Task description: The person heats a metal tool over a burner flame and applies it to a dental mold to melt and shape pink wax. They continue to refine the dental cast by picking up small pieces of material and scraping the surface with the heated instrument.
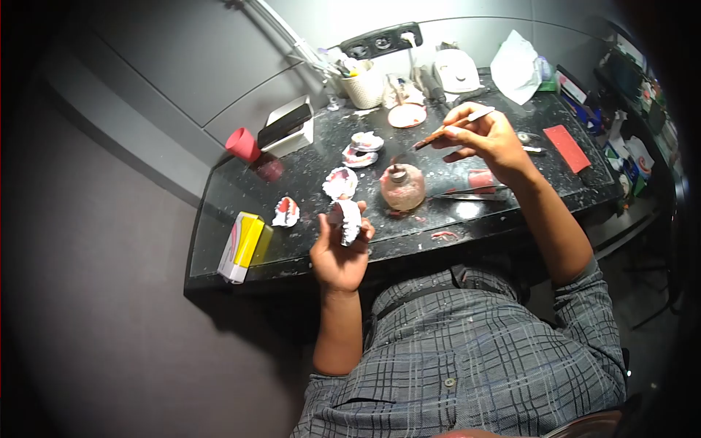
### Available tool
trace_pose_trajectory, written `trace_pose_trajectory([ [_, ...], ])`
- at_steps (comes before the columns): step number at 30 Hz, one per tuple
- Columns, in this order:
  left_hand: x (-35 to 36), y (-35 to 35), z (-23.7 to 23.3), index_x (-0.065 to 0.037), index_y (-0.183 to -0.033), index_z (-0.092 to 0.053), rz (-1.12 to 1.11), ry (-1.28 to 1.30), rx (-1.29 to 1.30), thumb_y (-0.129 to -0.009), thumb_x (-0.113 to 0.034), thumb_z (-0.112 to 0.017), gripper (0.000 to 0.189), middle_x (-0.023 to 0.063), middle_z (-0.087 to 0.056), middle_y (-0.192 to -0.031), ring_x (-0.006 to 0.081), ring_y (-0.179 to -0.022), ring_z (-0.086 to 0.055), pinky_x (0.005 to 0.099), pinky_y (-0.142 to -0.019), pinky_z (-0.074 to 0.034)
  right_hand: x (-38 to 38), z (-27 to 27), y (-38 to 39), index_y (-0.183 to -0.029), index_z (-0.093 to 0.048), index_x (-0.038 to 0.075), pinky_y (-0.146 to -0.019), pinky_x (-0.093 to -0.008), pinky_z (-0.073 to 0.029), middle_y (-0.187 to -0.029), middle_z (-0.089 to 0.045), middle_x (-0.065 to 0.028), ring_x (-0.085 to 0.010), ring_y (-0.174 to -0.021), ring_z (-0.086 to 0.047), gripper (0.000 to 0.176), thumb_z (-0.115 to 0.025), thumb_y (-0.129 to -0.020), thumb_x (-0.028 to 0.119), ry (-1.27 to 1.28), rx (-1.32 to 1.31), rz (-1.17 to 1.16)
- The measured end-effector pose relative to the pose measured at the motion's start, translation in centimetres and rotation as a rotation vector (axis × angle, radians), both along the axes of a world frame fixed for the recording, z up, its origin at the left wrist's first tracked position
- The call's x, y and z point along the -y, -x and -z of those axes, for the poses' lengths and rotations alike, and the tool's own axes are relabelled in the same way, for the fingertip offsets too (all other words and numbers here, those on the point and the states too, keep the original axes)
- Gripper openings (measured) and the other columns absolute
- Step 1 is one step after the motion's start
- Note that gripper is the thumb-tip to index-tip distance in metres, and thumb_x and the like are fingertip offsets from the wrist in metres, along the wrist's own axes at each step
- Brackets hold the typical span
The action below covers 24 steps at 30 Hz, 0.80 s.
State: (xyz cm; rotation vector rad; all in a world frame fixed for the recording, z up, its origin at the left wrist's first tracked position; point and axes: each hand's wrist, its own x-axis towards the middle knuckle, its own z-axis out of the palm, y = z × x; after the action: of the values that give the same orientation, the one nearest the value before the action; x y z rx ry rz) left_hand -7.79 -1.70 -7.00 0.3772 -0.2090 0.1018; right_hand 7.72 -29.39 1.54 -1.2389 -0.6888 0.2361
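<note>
Palm up near the table's front edge, my left hand is closed round a white dental cast, its toothed edge facing right. My right hand pinches a slim hand tool with a brown shaft, a dark tip and a pale far end. The tool's dark tip points down to the left, above and to the right of a round glass spirit burner with a metal neck. Just beyond my left hand lies another dental cast. Further back sits a stacked pair of casts.
A small cast with red wax and a yellow-white box stand at left. A red cup is behind them. Metal instruments lie right of the burner, and a red wax sheet at far right. A tool holder stands behind.
</note>
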Motion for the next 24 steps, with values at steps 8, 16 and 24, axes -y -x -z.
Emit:
trace_pose_trajectory([
  [8, -0.04, -0.49, 0.29, 0.005, -0.146, -0.04, -0.145, -0.023, 0.112, -0.106, -0.036, -0.048, 0.058, 0.026, -0.042, -0.151, 0.0408, -0.134, -0.049, 0.0499, -0.115, -0.039, 0.11, 0.44, -0.47, -0.108, -0.061, -0.003, -0.075, -0.0363, -0.065, -0.101, -0.072, -0.0163, -0.0254, -0.093, -0.074, 0.019, -0.07, -0.094, 0.007, -0.029, -0.026, -0.004],
  [16, -0.19, -0.18, 0.14, 0.007, -0.149, -0.031, -0.063, -0.046, 0.155, -0.104, -0.028, -0.053, 0.062, 0.0277, -0.038, -0.153, 0.0479, -0.142, -0.035, 0.0544, -0.12, -0.034, 0.2, 0.36, -0.3, -0.108, -0.061, -0.002, -0.075, -0.0363, -0.065, -0.101, -0.072, -0.0153, -0.0237, -0.094, -0.074, 0.019, -0.069, -0.095, 0.009, -0.025, 0.001, -0.016],
  [24, 0.18, -0.29, 0.28, 0.001, -0.149, -0.036, -0.216, -0.171, 0.139, -0.099, -0.017, -0.061, 0.059, 0.0219, -0.035, -0.156, 0.0425, -0.146, -0.03, 0.0535, -0.122, -0.03, 0.35, 0.11, -0.55, -0.107, -0.062, -0.002, -0.075, -0.0376, -0.065, -0.101, -0.072, -0.0169, -0.0257, -0.094, -0.074, 0.018, -0.068, -0.095, 0.01, -0.078, 0.028, 0.007],
])
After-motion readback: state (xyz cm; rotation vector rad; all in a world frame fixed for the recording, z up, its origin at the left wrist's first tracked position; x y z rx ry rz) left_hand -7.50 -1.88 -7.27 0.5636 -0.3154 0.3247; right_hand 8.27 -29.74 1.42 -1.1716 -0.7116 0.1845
